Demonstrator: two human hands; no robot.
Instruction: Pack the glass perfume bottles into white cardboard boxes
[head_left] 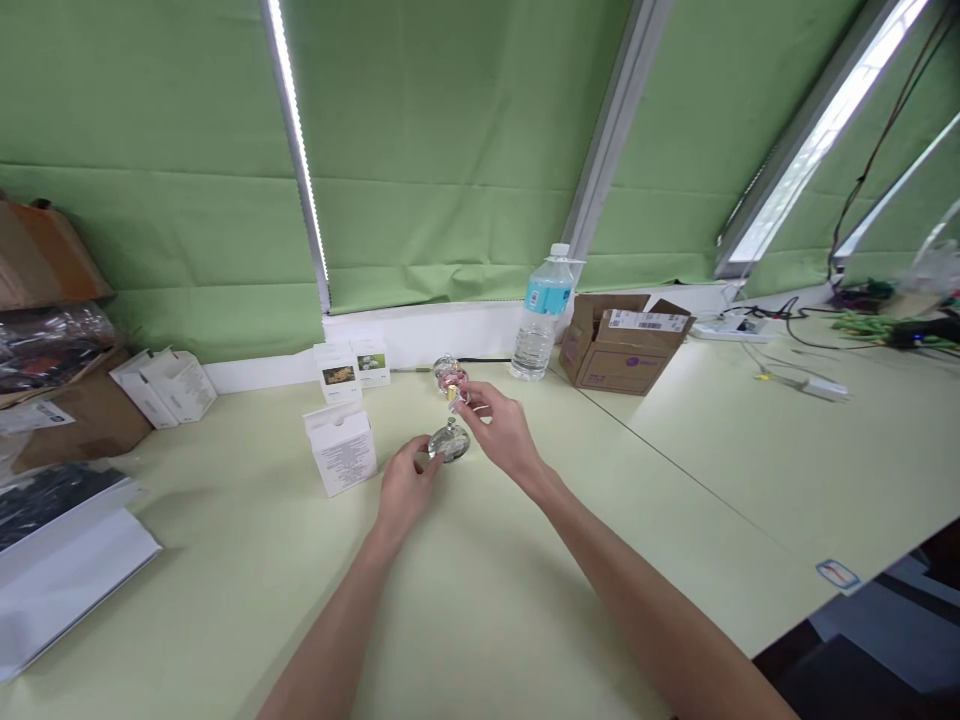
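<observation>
On table [480,600] (pale green): both hands [405,490] around glass ornament [450,420].

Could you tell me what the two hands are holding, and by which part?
A clear glass ornament: left hand grips its round base, right hand pinches the stem just below the pink top.

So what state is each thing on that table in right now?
glass ornament: upright on the table, base held by the left hand, upper part pinched by the right hand
water bottle: upright, capped
cardboard box: flaps open
white box: standing, closed
two small boxes: standing against the wall
</observation>
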